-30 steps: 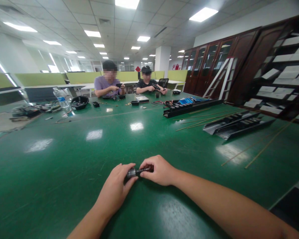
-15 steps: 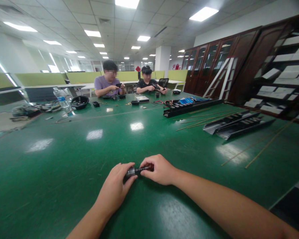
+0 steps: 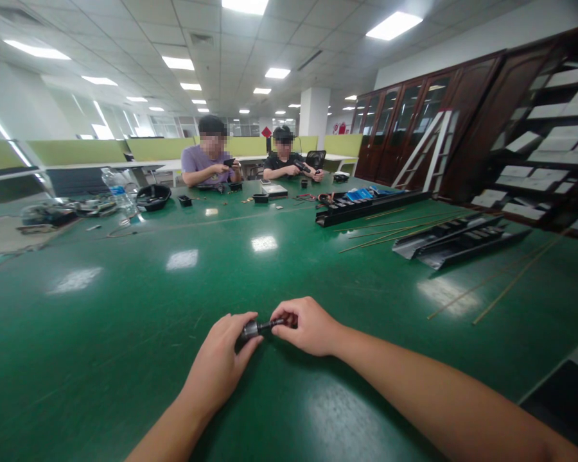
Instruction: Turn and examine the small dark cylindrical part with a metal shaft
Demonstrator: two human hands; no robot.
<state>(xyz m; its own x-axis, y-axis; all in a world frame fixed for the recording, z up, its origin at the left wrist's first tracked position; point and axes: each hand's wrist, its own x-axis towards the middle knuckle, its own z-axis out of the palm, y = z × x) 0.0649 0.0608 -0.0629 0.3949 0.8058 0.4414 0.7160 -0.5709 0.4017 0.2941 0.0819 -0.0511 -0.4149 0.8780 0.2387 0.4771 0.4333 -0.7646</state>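
Observation:
Above the green table (image 3: 139, 333), my left hand (image 3: 221, 359) curls its thumb and fingers around a dark metal cylinder (image 3: 252, 329). A thinner dark shaft (image 3: 275, 323) extends from the cylinder toward the right. My right hand (image 3: 308, 326) pinches the far end of this shaft between thumb and fingers. The two parts lie in one line, nearly level, and meet in the gap between my hands. Both their outer ends are partly hidden by my fingers, and I cannot tell the exact kind of tool or part.
Black metal channels (image 3: 457, 240) and thin rods (image 3: 515, 279) lie to the right. Farther back is a longer channel (image 3: 366, 208) with blue packets. Two people sit across the table, handling dark objects. A plastic bottle (image 3: 118, 191) and black tray (image 3: 154, 197) stand at the left.
My left hand has shifted slightly left with the cylinder. My right hand keeps its pinch on the shaft, nearly unmoved.

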